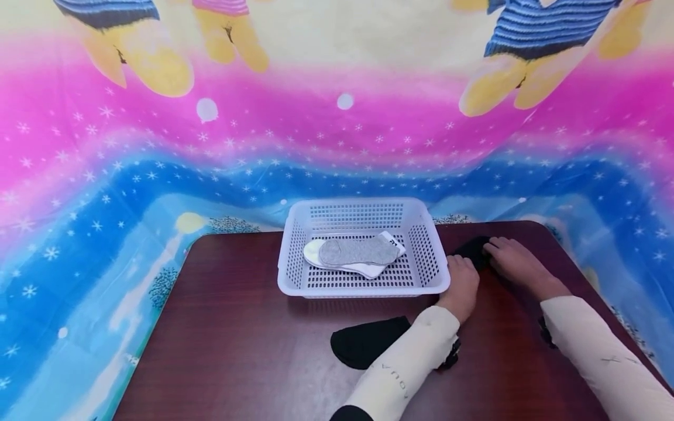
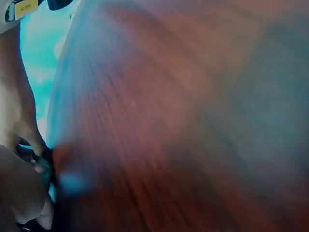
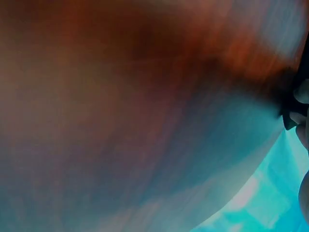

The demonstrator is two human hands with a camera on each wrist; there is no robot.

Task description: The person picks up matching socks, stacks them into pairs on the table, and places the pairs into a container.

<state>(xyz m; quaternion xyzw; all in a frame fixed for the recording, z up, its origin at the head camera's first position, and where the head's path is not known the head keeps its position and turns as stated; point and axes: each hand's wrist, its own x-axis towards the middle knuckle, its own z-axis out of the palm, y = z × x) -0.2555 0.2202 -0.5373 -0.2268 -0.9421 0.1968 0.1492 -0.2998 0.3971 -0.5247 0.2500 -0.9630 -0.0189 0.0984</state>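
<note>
To the right of the basket, a black sock is stretched between both hands just over the table. My left hand grips its near left end with curled fingers, close against the basket's right side. The far right end is pinched by my right hand. In the right wrist view, dark cloth of the black sock shows at the fingertips by the right edge. Another black sock lies flat in front of the basket, partly covered by the left forearm.
A white plastic basket stands at the back of the brown table. Inside it lie a grey sock and a white sock, one over the other. A printed cloth hangs behind and around the table.
</note>
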